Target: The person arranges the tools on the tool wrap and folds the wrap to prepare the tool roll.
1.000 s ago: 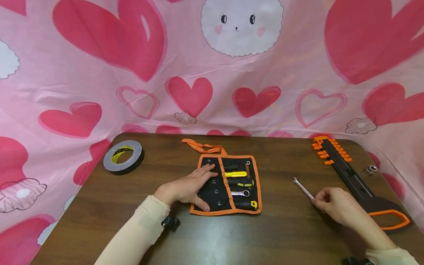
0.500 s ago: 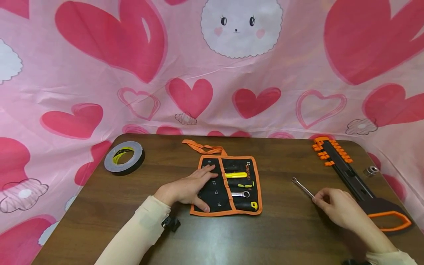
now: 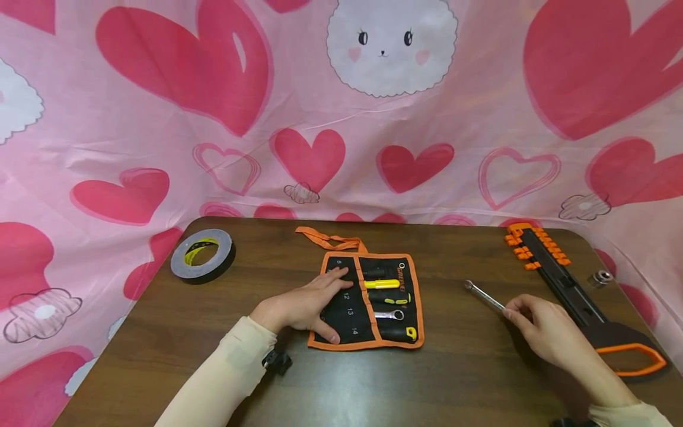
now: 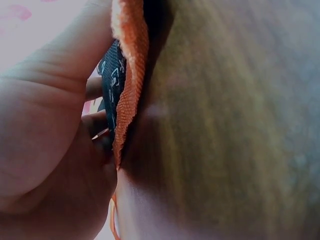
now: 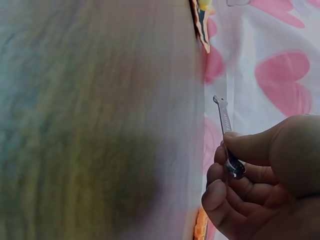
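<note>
My left hand [image 3: 304,305] rests flat with spread fingers on the left half of an open black tool pouch [image 3: 356,317] with orange trim and printed size numbers. In the pouch's right pockets sit a yellow-handled tool [image 3: 383,284], a ring-ended wrench [image 3: 393,315] and other tools. Between thumb and fingertips, my right hand [image 3: 544,329] pinches a slim silver combination wrench [image 3: 484,295], whose free end points up and left. The right wrist view shows the wrench [image 5: 224,117] held near its other end. In the left wrist view, my thumb lies over the pouch's orange edge [image 4: 131,75].
A roll of tape [image 3: 194,270] lies at the back left. To the right are a black and orange tool [image 3: 565,290] with an orange-edged handle opening and a small metal socket [image 3: 601,277]. An orange strap [image 3: 331,241] extends behind the pouch. A heart-printed cloth hangs behind the table.
The wrench's free end has risen slightly and shifted left in my right hand's pinch. My left hand stays on the pouch. The head view has tilted a little.
</note>
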Demonstrator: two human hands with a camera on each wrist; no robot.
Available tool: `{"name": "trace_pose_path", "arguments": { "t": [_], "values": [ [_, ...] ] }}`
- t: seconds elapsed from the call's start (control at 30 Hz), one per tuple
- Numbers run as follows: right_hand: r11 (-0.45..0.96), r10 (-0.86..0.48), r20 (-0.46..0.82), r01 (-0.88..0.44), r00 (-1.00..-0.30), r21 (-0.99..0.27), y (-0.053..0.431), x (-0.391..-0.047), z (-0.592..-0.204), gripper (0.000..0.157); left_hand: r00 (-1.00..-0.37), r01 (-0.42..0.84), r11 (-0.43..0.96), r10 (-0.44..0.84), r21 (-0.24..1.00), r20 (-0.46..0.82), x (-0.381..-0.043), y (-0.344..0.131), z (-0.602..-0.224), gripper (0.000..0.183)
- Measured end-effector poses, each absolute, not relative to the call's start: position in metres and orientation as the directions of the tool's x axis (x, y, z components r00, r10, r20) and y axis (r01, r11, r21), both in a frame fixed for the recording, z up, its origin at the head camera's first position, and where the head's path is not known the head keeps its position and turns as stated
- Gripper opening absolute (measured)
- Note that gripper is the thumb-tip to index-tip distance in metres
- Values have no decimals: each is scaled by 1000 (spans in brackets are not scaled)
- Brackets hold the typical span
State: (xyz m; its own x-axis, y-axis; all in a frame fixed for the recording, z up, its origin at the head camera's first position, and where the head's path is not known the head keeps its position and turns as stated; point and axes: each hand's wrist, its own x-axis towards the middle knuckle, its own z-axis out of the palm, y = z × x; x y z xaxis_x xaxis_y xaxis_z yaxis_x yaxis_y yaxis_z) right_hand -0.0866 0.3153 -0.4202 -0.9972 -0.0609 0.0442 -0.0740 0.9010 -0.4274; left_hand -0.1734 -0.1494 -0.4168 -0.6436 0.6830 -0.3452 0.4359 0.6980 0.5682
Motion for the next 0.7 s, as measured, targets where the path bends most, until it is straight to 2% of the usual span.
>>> {"name": "trace_pose_path", "arguments": {
  "t": [0.7],
  "values": [
    [878,-154,101,-183,-983,-443,286,-107,-412,4,-648,435,696,683,571,-338,-174,-150,-419,113]
  ]
}}
